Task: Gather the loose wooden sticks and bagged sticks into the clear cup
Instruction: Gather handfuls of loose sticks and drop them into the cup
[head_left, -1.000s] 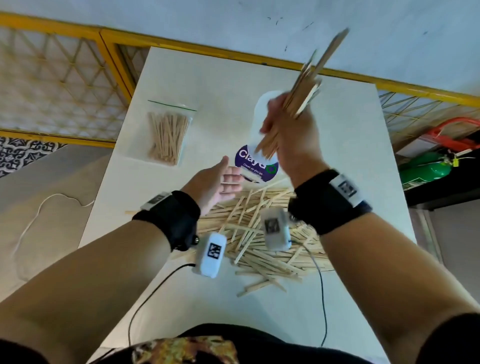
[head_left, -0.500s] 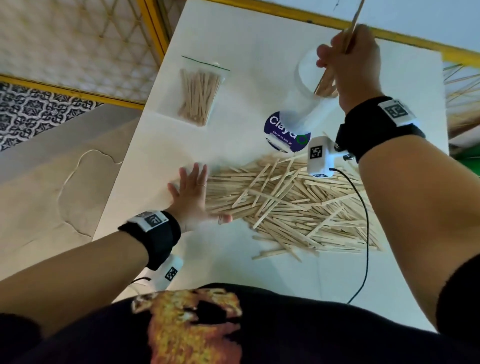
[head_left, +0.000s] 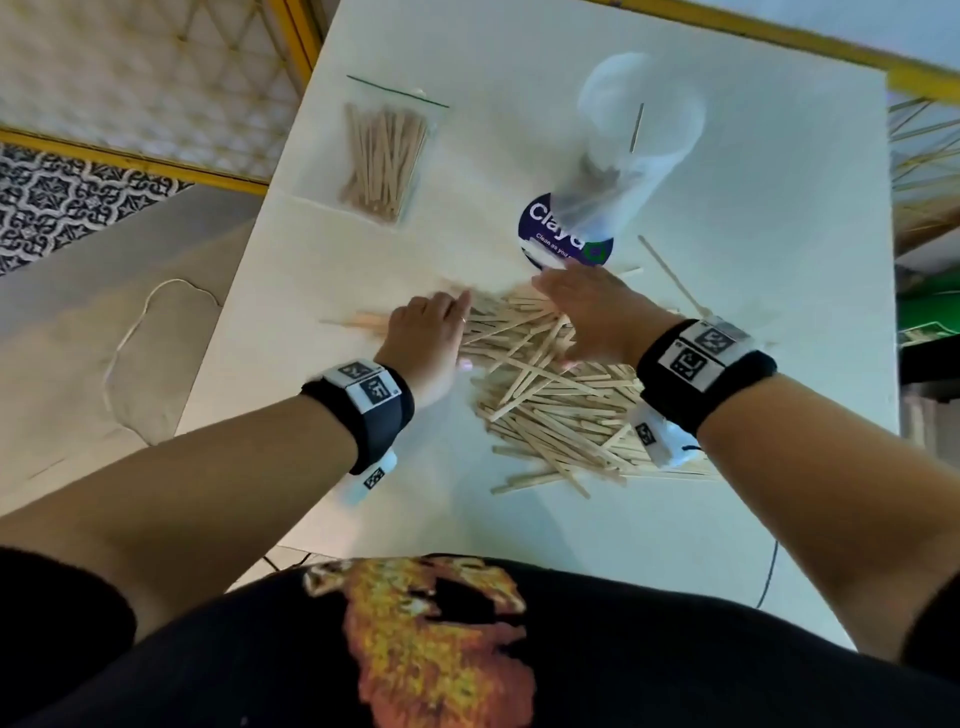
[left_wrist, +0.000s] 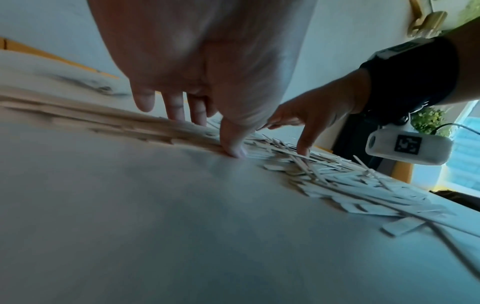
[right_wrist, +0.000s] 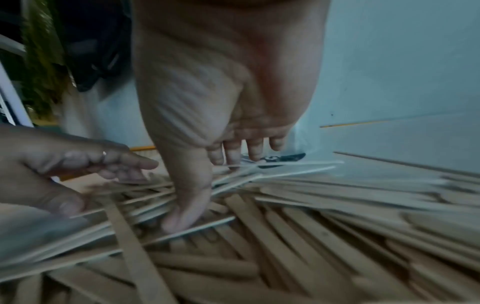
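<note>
A pile of loose wooden sticks (head_left: 550, 405) lies on the white table (head_left: 753, 260) in front of me. My left hand (head_left: 441, 322) rests on the pile's left edge, fingers straight and thumb (left_wrist: 231, 144) down on the sticks. My right hand (head_left: 566, 306) presses into the pile's far side with fingers extended and thumb (right_wrist: 187, 214) on the sticks. Neither hand has lifted a stick. The clear cup (head_left: 623, 156) stands just beyond the right hand, with sticks inside and a purple label (head_left: 545, 228) at its base. The bagged sticks (head_left: 384, 156) lie at the far left.
One long thin stick (head_left: 670, 275) lies apart to the right of the cup. A yellow rail (head_left: 291, 41) runs along the table's left and far sides. A white cord (head_left: 130, 332) lies on the floor to the left. A green object (head_left: 930, 312) sits beyond the right edge.
The right hand let its bundle of sticks go into the cup and came down onto the pile. The left hand slid forward onto the pile's left edge.
</note>
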